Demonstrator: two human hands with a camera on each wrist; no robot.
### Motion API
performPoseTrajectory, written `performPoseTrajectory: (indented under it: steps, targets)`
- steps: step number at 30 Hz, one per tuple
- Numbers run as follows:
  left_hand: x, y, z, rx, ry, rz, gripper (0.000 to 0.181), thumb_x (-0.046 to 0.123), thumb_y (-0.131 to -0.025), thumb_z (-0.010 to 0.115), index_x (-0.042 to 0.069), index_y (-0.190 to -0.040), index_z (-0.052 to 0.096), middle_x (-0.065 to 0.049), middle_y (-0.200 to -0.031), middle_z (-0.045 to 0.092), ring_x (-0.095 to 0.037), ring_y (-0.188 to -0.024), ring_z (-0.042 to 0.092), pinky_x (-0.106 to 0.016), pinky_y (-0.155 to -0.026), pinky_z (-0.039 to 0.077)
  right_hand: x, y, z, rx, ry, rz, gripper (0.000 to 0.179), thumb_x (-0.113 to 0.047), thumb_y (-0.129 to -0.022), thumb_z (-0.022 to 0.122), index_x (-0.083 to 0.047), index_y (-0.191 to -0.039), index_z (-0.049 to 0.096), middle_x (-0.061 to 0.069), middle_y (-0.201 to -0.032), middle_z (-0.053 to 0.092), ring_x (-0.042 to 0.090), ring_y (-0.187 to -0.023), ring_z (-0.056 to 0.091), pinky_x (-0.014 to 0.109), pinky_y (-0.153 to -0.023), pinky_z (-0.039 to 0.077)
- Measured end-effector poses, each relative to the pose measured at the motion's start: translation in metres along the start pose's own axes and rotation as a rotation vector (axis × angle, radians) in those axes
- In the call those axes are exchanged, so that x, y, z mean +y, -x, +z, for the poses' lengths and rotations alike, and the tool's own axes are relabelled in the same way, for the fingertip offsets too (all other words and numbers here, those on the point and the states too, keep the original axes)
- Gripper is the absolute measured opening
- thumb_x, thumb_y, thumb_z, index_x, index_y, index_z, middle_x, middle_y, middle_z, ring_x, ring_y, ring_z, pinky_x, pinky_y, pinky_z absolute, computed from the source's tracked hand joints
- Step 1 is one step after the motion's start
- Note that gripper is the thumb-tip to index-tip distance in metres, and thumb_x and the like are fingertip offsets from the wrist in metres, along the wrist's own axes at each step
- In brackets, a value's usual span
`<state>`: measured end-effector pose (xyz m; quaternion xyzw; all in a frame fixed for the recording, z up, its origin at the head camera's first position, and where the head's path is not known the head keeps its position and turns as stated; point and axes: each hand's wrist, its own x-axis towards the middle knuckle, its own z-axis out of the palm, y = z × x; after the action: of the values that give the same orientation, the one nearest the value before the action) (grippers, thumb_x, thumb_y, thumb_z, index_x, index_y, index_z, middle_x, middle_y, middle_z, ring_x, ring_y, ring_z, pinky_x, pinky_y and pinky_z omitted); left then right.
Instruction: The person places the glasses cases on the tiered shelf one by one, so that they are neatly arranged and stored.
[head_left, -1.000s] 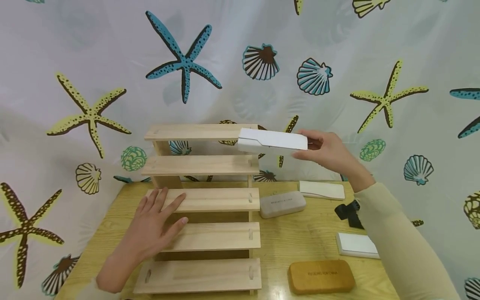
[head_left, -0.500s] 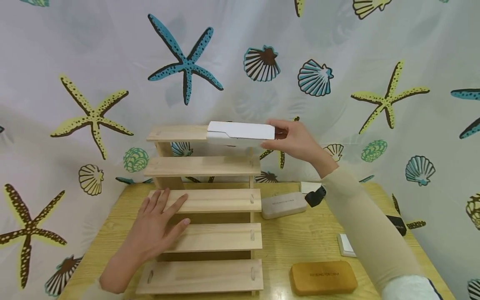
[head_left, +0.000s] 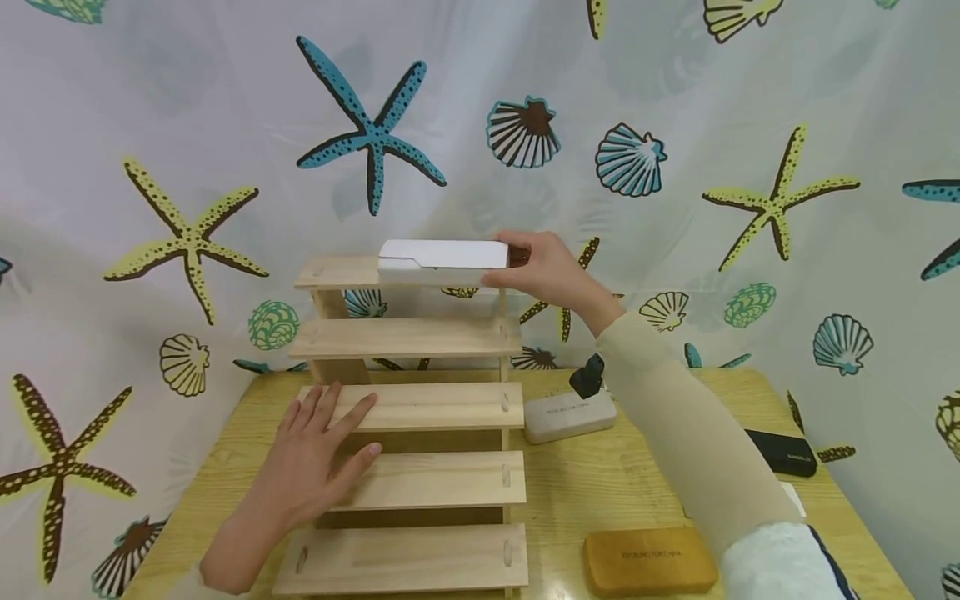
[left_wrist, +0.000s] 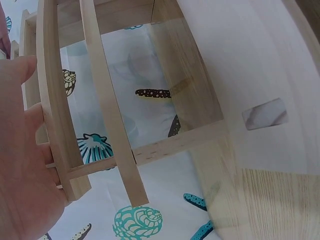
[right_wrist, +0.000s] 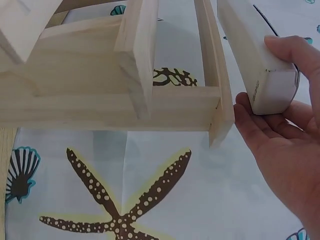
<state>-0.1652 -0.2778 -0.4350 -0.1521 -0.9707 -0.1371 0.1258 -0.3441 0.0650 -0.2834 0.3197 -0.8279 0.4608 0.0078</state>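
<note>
My right hand (head_left: pixel 551 271) pinches one end of a white glasses case (head_left: pixel 442 260), thumb on one face and fingers on the other. Held level, the case overlaps the right part of the top board of a stepped wooden shelf rack (head_left: pixel 420 337). In the right wrist view the case (right_wrist: pixel 265 75) is close alongside the rack's upper board. My left hand (head_left: pixel 303 471) rests with spread fingers on the left end of the rack's middle board and holds nothing. In the left wrist view that hand (left_wrist: pixel 25 150) lies along a board edge.
To the rack's right on the wooden table (head_left: pixel 555 492) lie a grey glasses case (head_left: pixel 568 417), an orange-brown case (head_left: pixel 651 562) and a black case (head_left: pixel 782 452). My right sleeve covers most of a white case. A printed curtain (head_left: pixel 480 200) hangs close behind the rack.
My right hand has carried the white case leftward, from beyond the rack's right end to over its top board. The left hand has stayed on the middle board.
</note>
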Motion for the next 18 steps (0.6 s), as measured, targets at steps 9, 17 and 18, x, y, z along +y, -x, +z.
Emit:
performPoseTrajectory:
  steps: [9, 17, 18]
  targets:
    - [-0.002, 0.0, 0.0, -0.015, 0.003, -0.003, 0.067, 0.055, -0.106, 0.055, 0.027, -0.165, 0.04, -0.03, -0.17, 0.026, -0.057, -0.157, 0.02, -0.07, -0.127, 0.015, -0.001, -0.021, 0.019, -0.025, -0.028, 0.001, 0.045, -0.022, -0.095, 0.08, -0.01, -0.137, 0.069, 0.011, -0.117, 0.073, 0.021, -0.096, 0.064, 0.03, -0.081, 0.051]
    - [-0.001, 0.001, -0.001, 0.0, 0.004, 0.002, 0.066, 0.054, -0.106, 0.056, 0.026, -0.164, 0.043, -0.031, -0.169, 0.028, -0.057, -0.157, 0.022, -0.071, -0.126, 0.017, -0.007, -0.035, 0.029, -0.043, -0.043, 0.002, 0.037, -0.023, -0.095, 0.078, -0.01, -0.128, 0.07, 0.009, -0.106, 0.07, 0.019, -0.091, 0.06, 0.029, -0.078, 0.05]
    - [-0.001, 0.001, -0.001, 0.001, 0.003, 0.003, 0.066, 0.054, -0.105, 0.056, 0.026, -0.163, 0.043, -0.031, -0.169, 0.028, -0.057, -0.156, 0.022, -0.071, -0.126, 0.017, -0.008, -0.037, 0.03, -0.046, -0.045, 0.008, 0.038, -0.023, -0.095, 0.078, -0.01, -0.129, 0.07, 0.009, -0.109, 0.07, 0.019, -0.093, 0.061, 0.029, -0.079, 0.05]
